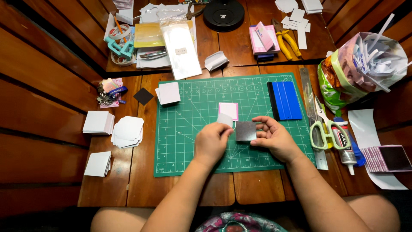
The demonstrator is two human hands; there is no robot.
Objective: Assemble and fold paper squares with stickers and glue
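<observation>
Light is even and moderately bright over the green cutting mat (193, 141), falling from above; shadows beside the hands are short and soft. Mild glare shows on the clear plastic sleeve (182, 49) above the mat. Corners left of the mat darken, and wood lines there bow from wide-angle distortion. Focus is sharp throughout.

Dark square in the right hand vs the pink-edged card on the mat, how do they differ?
The dark square is grey-black all over; the pink-edged card is white with a pink border. The dark square is held above the mat by the right hand, while the pink-edged card lies flat on the green cutting mat, untouched. The left hand pinches a white piece beside the dark square. Both are small, flat and roughly square.
</observation>
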